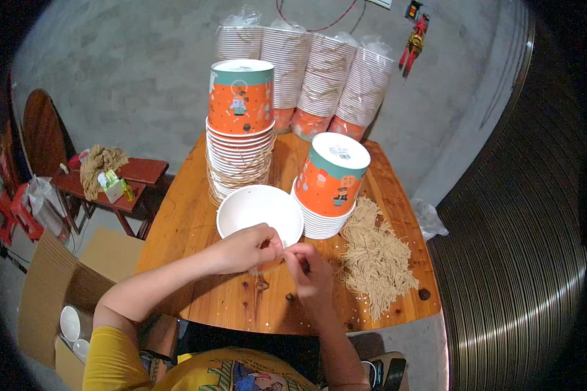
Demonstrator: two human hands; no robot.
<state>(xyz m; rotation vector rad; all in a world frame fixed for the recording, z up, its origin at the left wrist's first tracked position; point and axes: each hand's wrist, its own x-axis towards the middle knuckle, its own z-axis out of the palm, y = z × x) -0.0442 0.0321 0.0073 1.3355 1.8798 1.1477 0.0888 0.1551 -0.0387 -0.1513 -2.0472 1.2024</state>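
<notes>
A white-lined paper bucket lies tilted on the wooden table, its mouth facing up toward me. At its near rim, my left hand is closed in a pinch. My right hand is pinched too, its fingertips almost touching the left ones at the rim. Whatever sits between the fingers is too small to make out. To the right of my right hand is a loose heap of tan cords. Just beyond the bucket stand an upside-down stack of orange and green buckets and a taller stack with cords looped around it.
Plastic-wrapped bucket stacks line the table's far edge. On the left are a red bench with more cords and an open cardboard box holding white buckets. A ribbed metal shutter borders the right side.
</notes>
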